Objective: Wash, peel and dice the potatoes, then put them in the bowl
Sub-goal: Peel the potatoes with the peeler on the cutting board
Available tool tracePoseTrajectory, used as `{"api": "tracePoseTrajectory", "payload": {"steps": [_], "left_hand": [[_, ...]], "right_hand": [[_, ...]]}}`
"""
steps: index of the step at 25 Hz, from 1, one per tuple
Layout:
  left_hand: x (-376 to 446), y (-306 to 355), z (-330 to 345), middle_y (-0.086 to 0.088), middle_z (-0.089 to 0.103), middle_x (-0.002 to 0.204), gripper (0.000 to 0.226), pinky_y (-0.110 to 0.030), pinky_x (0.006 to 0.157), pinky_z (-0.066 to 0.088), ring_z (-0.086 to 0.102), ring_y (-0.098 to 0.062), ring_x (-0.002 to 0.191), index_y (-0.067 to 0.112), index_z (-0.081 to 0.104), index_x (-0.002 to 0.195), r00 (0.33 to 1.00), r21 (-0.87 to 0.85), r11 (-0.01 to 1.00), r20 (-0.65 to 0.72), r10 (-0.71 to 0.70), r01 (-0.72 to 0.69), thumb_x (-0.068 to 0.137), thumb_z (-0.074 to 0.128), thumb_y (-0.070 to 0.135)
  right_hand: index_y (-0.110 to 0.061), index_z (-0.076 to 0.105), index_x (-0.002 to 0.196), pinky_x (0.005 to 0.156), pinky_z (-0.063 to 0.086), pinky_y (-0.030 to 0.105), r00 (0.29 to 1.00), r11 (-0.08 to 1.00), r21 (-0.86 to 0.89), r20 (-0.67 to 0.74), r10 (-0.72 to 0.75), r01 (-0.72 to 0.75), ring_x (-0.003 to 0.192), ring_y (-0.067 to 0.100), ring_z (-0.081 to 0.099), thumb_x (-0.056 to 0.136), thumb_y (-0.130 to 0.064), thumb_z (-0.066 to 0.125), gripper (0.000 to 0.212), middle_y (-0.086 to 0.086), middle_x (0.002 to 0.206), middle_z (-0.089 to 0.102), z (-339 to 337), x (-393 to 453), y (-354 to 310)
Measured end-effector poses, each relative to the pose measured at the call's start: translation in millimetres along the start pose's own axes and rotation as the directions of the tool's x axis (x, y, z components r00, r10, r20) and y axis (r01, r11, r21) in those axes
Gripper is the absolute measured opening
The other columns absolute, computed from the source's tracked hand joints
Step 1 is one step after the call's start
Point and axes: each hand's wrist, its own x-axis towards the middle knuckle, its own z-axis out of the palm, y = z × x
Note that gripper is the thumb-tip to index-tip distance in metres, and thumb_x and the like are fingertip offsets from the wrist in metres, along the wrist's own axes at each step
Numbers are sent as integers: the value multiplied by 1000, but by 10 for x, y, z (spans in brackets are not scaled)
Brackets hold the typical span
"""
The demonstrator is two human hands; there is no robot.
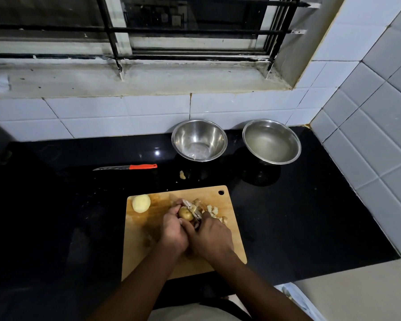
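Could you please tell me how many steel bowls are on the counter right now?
2. One bowl stands by the tiled wall behind the cutting board; the other bowl is to its right, near the corner.

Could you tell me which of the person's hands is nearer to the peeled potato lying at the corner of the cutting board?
The left hand. It is just right of the peeled potato and nearer the camera; the right hand lies farther right, beyond it.

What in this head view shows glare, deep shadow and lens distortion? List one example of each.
Head view: glare shows as a bright spot on the black countertop near the left steel bowl; deep shadow swallows the counter's left side beyond the orange-handled knife; wide-angle distortion bows the window sill and tile lines.
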Motion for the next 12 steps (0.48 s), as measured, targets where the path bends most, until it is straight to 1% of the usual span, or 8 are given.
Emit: {"api": "tracePoseTrajectory", "payload": {"steps": [2,4,6,7,8,10,11,12], "left_hand": [[8,14,23,-16,69,113,24,-43,73,51,66,-34,98,13,67,108,999,-30,999,10,31,-30,101,48,25],[-1,33,64,-12,68,105,20,-40,70,51,66,-30,92,16,65,101,998,-44,997,6,58,-57,103,46,21],[22,35,82,-10,68,104,21,-37,73,53,66,-28,90,15,66,101,998,-32,997,-19,66,-67,103,46,19],[63,34,75,-10,69,106,21,-35,76,54,66,-27,91,15,67,103,997,-23,997,-35,66,-67,103,47,19],[114,34,67,-11,70,109,21,-30,75,53,66,-26,92,14,69,106,997,-13,998,-48,60,-60,102,49,20],[226,34,30,-12,73,113,26,-29,65,50,63,-23,92,14,71,115,996,-2,999,-74,44,-44,100,54,25],[259,39,22,-12,74,111,27,-26,61,49,62,-22,89,16,72,117,995,4,999,-86,42,-41,99,56,27],[283,46,18,-12,74,107,25,-22,55,48,60,-21,82,17,73,113,994,6,999,-95,46,-46,98,56,28]], "right_hand": [[-14,51,121,79,49,35,1000,1000,-13,-15,11,-12,100,25,65,83,-87,22,87,7,107,68,-11,47,-16],[-13,49,125,79,51,35,1000,1000,-3,-17,25,-25,101,26,66,85,-85,21,87,9,109,68,-11,64,-30],[-11,48,128,81,50,36,1000,1000,-2,-5,30,-30,102,27,65,89,-80,21,84,11,111,67,3,59,-38],[-10,48,128,82,50,36,1000,999,12,0,30,-30,102,27,65,91,-77,21,81,11,112,67,13,53,-46],[-10,49,127,83,49,36,1000,999,31,3,28,-28,103,27,64,93,-75,22,78,11,112,67,17,58,-55],[-11,50,125,83,46,35,1000,998,57,13,17,-18,103,26,63,96,-70,23,72,11,112,66,20,66,-72],[-12,50,124,83,46,35,1000,997,71,15,16,-17,103,26,63,97,-69,23,69,10,112,66,23,62,-79],[-12,50,123,83,46,35,1000,996,88,16,19,-20,103,27,63,97,-68,23,67,10,112,67,28,53,-88]]}}
